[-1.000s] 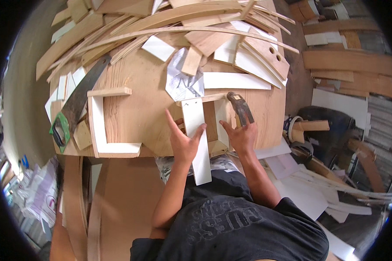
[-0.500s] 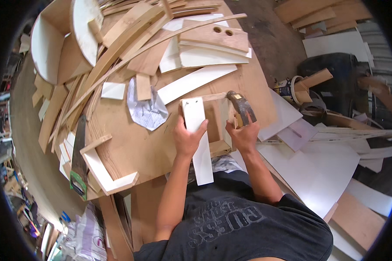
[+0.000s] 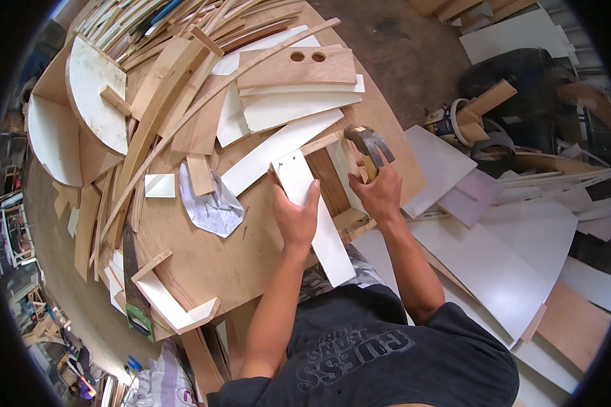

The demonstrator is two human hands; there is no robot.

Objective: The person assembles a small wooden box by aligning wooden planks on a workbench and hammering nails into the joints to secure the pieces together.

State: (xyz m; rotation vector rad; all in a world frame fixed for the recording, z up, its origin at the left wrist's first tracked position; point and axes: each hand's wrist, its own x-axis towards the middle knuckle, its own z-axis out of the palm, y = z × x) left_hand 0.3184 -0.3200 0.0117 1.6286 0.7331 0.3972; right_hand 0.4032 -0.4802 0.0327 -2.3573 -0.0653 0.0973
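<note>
My left hand (image 3: 297, 220) is closed round a narrow white board (image 3: 318, 220), its thumb on the near face. Small dark spots, perhaps nail heads, mark the board's far end. This board forms one side of a small box-like wooden frame (image 3: 329, 178) at the table's near edge. In my right hand (image 3: 381, 193) is a claw hammer (image 3: 370, 144), gripped close under its dark head. The hammer's head stands above the frame's right side. Fingers of that hand also lie close to the frame; whether they touch it I cannot tell.
On the worktable (image 3: 251, 268) lie a crumpled paper sheet (image 3: 214, 207), a white-faced corner piece (image 3: 166, 298) and a green-handled saw (image 3: 139, 319). Wood strips and a board with two holes (image 3: 319, 76) pile up beyond. Panels (image 3: 495, 251) and a bucket of offcuts (image 3: 458, 122) stand right.
The view has turned, so the table's things appear lower and further left. The white board now slants with its far end leftward. Both hands keep their grips.
</note>
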